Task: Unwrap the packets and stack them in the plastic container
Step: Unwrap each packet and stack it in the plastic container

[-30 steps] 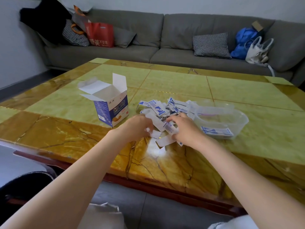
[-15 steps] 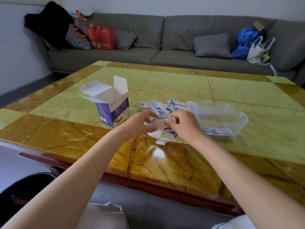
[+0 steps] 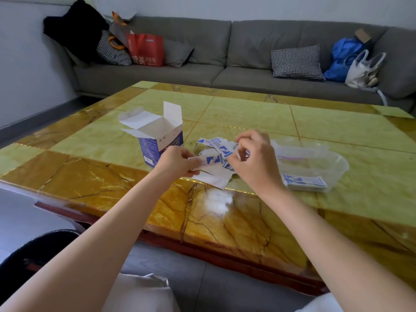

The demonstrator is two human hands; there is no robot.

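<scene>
Head view: the left hand (image 3: pixel 177 162) pinches one packet (image 3: pixel 208 160), a flat white strip with blue print, held level above the tabletop (image 3: pixel 258 115). The right hand (image 3: pixel 252 158) hovers beside it, fingers (image 3: pixel 242 146) curled and blurred; whether they grip anything I cannot tell. Behind lies a loose pile (image 3: pixel 219 147) of like packets, just left of the clear container (image 3: pixel 319 161), which holds a flat stack (image 3: pixel 304 181). An open box (image 3: pixel 157 140) stands left of the pile.
</scene>
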